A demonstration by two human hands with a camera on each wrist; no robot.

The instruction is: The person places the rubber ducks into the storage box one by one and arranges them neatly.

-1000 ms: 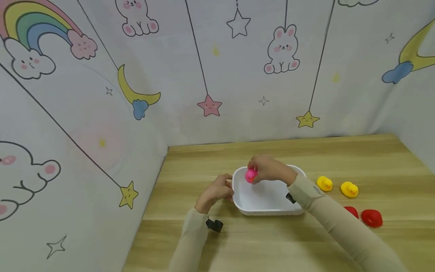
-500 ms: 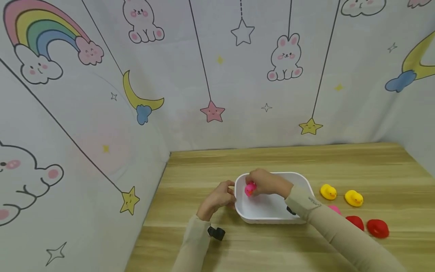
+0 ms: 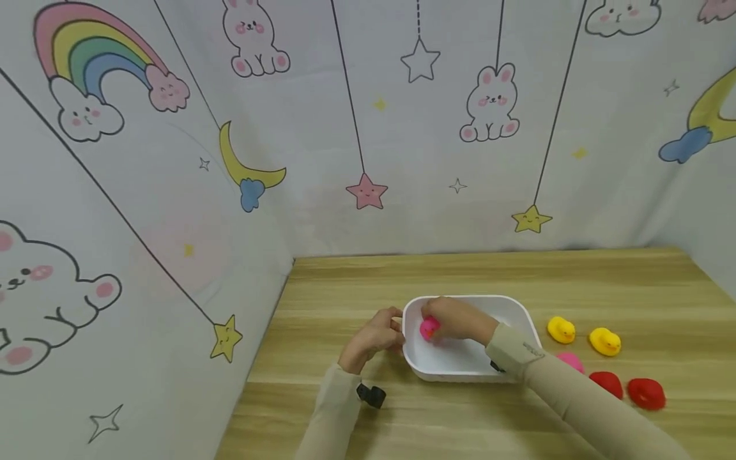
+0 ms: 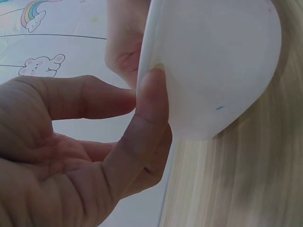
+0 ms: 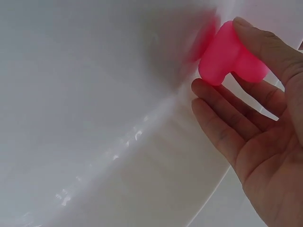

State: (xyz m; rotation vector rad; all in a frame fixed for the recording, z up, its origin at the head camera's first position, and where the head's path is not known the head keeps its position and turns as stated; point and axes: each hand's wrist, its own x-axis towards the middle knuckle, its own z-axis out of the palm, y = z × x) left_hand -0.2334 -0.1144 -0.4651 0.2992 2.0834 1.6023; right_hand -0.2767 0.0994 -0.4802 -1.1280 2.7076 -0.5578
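A white plastic tub (image 3: 460,375) stands on the wooden table. My left hand (image 3: 375,337) pinches its left rim between thumb and fingers; in the left wrist view the thumb lies on the inner side and a fingertip presses the outer wall (image 4: 218,71). Inside the tub, at its left end, my right hand (image 3: 457,319) holds a pink rubber duck (image 5: 227,59) with the thumb on top of it. The right wrist view has the duck low in the tub, beside its reflection on the glossy white surface.
Right of the tub sit two yellow rubber ducks (image 3: 561,329). Closer to me are two red rounded toys (image 3: 646,393) and a pink one (image 3: 570,361), partly covered by the right sleeve. A patterned white curtain (image 3: 425,230) borders the table's back and left.
The right hand has lowered the pink duck deeper into the left end of the tub. The left hand stays at the rim. The head view has shifted slightly.
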